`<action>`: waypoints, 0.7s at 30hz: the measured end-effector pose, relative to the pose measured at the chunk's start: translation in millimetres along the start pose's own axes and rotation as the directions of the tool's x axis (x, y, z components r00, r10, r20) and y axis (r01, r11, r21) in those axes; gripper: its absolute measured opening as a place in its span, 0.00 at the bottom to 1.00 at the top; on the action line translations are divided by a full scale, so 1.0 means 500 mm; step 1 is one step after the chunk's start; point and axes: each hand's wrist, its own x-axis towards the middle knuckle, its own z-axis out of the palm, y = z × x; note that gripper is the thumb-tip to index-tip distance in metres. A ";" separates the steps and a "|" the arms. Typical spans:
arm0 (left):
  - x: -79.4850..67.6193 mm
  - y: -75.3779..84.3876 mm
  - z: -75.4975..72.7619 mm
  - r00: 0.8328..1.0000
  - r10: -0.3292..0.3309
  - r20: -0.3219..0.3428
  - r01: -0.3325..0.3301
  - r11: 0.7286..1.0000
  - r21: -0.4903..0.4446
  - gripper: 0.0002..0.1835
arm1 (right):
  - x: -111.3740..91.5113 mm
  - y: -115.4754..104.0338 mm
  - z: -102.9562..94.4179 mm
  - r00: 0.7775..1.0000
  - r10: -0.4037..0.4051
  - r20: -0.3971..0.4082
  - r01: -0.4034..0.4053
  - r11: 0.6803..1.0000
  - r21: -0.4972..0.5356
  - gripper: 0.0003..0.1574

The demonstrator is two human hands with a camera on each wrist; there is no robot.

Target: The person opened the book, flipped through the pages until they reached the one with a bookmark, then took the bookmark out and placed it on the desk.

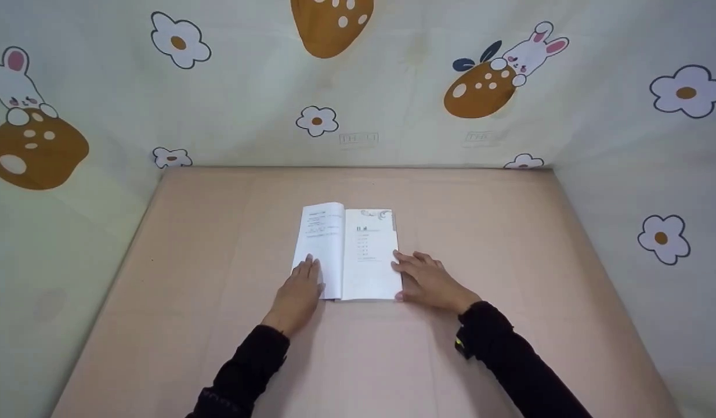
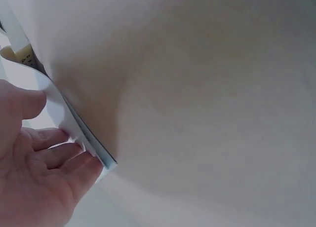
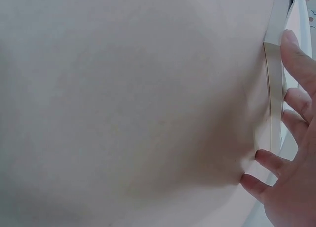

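An open book (image 1: pixel 371 255) lies on the table, with a short list and a swirl ornament printed on its right page. The left page (image 1: pixel 323 232) bears a few lines of text and curves up toward the spine. My left hand (image 1: pixel 300 290) rests on the lower part of that page, its fingers extended along the outer side. In the left wrist view the page (image 2: pixel 54 106) bends beside the fingers. My right hand (image 1: pixel 430 284) touches the book's right edge with spread fingers. The right wrist view shows its thumb and fingertips along the page block (image 3: pixel 274 89).
A pinkish-beige covering (image 1: pixel 190 261) spreads over the table around the book. Pale fabric walls (image 1: pixel 248 87) printed with rabbits and flowers enclose the back and both sides. Dark sleeves (image 1: pixel 509 348) cover both forearms.
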 end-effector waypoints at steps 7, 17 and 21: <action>0.001 -0.003 -0.005 0.998 -0.039 0.050 0.043 0.997 -0.068 0.29 | 0.004 0.000 0.001 1.000 -0.007 -0.021 0.006 0.999 -0.043 0.43; 0.004 -0.009 -0.003 0.996 -0.044 0.080 0.052 0.994 -0.096 0.29 | 0.008 -0.003 0.007 0.998 -0.006 -0.065 0.002 0.998 -0.063 0.42; 0.004 -0.007 -0.004 0.997 -0.035 0.072 0.041 0.996 -0.081 0.29 | 0.013 -0.008 0.008 0.996 0.022 -0.084 -0.026 0.998 -0.056 0.42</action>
